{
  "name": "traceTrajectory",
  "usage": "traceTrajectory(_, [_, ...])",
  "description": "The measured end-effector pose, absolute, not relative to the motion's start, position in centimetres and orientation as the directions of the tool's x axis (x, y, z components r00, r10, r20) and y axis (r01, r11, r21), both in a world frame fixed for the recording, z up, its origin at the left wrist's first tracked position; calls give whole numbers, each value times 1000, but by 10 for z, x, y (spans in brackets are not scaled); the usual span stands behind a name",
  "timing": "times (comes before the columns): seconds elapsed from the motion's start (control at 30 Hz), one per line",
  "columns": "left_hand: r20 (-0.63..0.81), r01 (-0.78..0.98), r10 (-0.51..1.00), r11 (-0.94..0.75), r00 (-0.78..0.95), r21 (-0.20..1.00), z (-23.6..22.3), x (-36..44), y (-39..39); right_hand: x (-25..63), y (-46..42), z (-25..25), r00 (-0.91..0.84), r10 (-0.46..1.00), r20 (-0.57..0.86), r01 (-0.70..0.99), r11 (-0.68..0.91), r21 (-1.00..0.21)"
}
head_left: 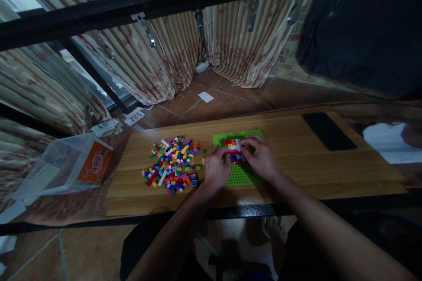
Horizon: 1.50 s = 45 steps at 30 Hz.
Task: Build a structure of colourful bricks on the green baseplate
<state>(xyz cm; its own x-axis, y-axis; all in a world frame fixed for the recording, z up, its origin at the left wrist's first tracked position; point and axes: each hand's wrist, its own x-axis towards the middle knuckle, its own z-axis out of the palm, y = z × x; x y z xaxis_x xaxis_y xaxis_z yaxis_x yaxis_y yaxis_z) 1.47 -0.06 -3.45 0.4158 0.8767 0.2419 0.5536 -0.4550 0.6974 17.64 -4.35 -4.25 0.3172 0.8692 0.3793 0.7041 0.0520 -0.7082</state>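
A green studded baseplate [242, 175] lies on the wooden table in front of me. On it sits a low block of toy bricks [234, 144] in rows of red, orange, white and blue. My left hand [217, 166] is closed at the left side of this block, its thumb and fingertips against the bricks. From the right, my right hand [260, 154] grips the block's other side with bent fingers. Parts of the block are covered by my fingers. Left of the baseplate spreads a loose pile of small multicoloured bricks [176, 158], close to my left hand.
A black phone-like slab [328, 131] lies on the right of the wooden table [283, 118]. Beyond the left edge stands a clear plastic bin [62, 162] with an orange label. Curtains [165, 61] hang behind, and paper [206, 96] lies on the tiled floor.
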Motion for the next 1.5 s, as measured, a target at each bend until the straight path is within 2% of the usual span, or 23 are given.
traceTrajectory(0.27, [193,597,894,-418,405,684,-33,15,-5,175,-45,-43,319,863,391,707,58,-705])
traceTrajectory(0.47, [229,604,850,-503,474,618,-35,14,-5,176,-46,-46,272,863,425,730,102,-676])
traceTrajectory(0.67, [219,607,842,-513,493,607,-34,14,-4,169,-54,-41,141,884,445,846,126,-518])
traceTrajectory(0.9, [190,605,842,-502,504,619,-34,13,-5,162,-60,-39,115,898,425,919,66,-388])
traceTrajectory(1.13, [148,627,842,-493,519,604,-33,9,-7,159,-66,-38,118,906,406,921,53,-386])
traceTrajectory(1.27, [188,592,827,-519,529,617,-28,5,-6,165,-66,-43,107,894,435,914,84,-396])
traceTrajectory(1.5, [214,668,894,-438,394,601,-2,-25,22,175,-65,-56,58,868,494,928,134,-346])
